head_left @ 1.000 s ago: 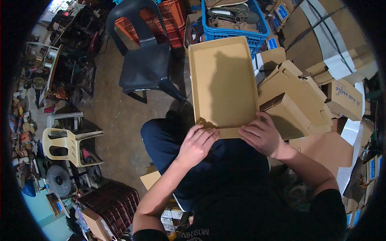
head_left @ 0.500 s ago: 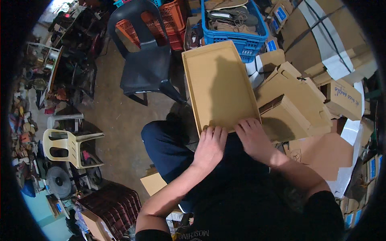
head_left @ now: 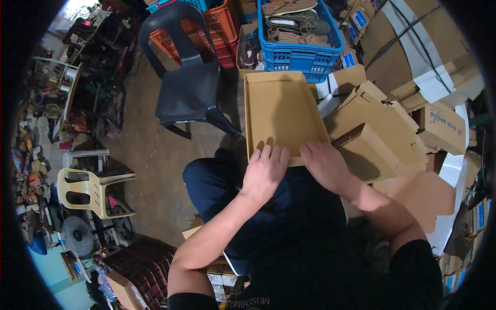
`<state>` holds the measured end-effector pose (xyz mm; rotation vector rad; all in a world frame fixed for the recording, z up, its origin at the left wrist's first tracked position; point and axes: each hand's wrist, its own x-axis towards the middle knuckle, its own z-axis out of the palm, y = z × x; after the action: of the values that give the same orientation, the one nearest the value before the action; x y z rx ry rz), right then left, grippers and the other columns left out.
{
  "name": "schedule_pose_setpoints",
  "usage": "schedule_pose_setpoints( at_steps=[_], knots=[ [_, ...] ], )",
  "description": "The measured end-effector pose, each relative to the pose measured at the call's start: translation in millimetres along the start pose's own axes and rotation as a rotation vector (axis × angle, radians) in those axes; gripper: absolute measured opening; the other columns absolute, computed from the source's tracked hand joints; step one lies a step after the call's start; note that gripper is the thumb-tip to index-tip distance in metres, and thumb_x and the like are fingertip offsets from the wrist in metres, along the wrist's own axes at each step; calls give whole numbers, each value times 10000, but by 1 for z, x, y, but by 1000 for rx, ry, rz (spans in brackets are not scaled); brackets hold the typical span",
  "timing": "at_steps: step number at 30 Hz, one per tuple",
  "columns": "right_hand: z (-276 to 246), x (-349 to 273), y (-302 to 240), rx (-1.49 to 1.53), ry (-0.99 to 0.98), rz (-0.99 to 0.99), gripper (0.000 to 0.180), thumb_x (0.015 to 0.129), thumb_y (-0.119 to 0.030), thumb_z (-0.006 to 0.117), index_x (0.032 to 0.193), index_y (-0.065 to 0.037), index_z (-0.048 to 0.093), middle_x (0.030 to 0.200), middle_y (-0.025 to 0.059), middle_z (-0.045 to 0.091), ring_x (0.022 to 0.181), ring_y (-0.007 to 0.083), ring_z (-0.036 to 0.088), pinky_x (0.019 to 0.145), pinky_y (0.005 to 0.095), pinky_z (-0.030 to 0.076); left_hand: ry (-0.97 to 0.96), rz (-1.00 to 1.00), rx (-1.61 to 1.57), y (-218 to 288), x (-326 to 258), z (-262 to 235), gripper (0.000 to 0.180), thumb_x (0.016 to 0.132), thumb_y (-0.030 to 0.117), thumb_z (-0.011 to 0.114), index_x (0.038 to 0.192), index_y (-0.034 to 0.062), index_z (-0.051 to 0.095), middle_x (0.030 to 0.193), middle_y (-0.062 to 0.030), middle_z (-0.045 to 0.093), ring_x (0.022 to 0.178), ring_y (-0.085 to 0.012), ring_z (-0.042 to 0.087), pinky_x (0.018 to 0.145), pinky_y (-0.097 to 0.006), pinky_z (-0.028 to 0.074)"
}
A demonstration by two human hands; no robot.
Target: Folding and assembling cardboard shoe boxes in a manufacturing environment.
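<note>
A shallow brown cardboard tray (head_left: 281,106), like a box lid with low folded walls, rests over my lap with its hollow side up. My left hand (head_left: 264,168) grips its near wall at the left corner, fingers curled over the rim to the inside. At the right part of that same wall, my right hand (head_left: 325,163) has its fingers hooked over the rim too. Both thumbs are hidden behind the wall.
Flattened cardboard pieces (head_left: 377,134) are heaped at my right. Beyond the tray stands a blue crate (head_left: 302,59) of shoes. A black plastic chair (head_left: 188,90) stands ahead to the left, and a cream chair (head_left: 95,191) lies farther left near a grey fan (head_left: 77,235).
The tray has straightened, its far end dropping and coming closer to me. Both hands have shifted slightly toward the far side, still holding its near wall.
</note>
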<state>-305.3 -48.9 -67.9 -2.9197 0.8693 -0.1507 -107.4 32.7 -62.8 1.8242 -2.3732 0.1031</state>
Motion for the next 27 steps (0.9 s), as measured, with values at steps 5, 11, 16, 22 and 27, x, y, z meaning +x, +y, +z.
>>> schedule_pose_setpoints(
  at_steps=[5, 11, 16, 22, 27],
  knots=[
    [-3, 0, 6, 6, 19, -19, 254, 849, -131, 623, 1089, -47, 615, 1013, 100, 639, 990, 275, 631, 937, 406, 499, 89, -43, 52, -17, -10, -14, 204, 803, 95, 646, 998, 71, 592, 964, -82, 551, 968, -260, 563, 1021, -503, 399],
    [-19, -2, 15, -11, 174, -37, 237, 859, -73, 590, 1095, -53, 605, 982, 97, 624, 1035, 298, 598, 1077, 481, 404, 87, -26, 33, -25, -11, -6, 166, 777, 74, 659, 912, 70, 563, 882, -76, 556, 976, -251, 579, 1117, -529, 348],
    [2, -1, 26, 26, 142, -75, 233, 861, -83, 579, 1090, -49, 603, 940, 102, 630, 998, 306, 623, 1122, 523, 356, 39, -11, 49, -26, -9, -12, 150, 788, 71, 654, 906, 73, 562, 864, -73, 552, 950, -255, 594, 1105, -511, 370],
    [0, -2, 18, -38, 155, -62, 250, 877, -115, 579, 1119, -57, 605, 976, 100, 647, 1039, 300, 636, 1137, 517, 357, 51, -55, 89, -13, -10, -10, 162, 820, 66, 616, 980, 68, 594, 881, -72, 561, 930, -262, 609, 1082, -514, 388],
    [-4, -1, 16, -27, 96, -56, 270, 899, -128, 553, 1153, -53, 604, 1020, 104, 651, 1076, 288, 630, 1120, 499, 375, 45, -53, 106, -13, -13, -6, 148, 828, 92, 643, 968, 91, 594, 871, -61, 564, 900, -227, 626, 1050, -492, 432]
  ],
)
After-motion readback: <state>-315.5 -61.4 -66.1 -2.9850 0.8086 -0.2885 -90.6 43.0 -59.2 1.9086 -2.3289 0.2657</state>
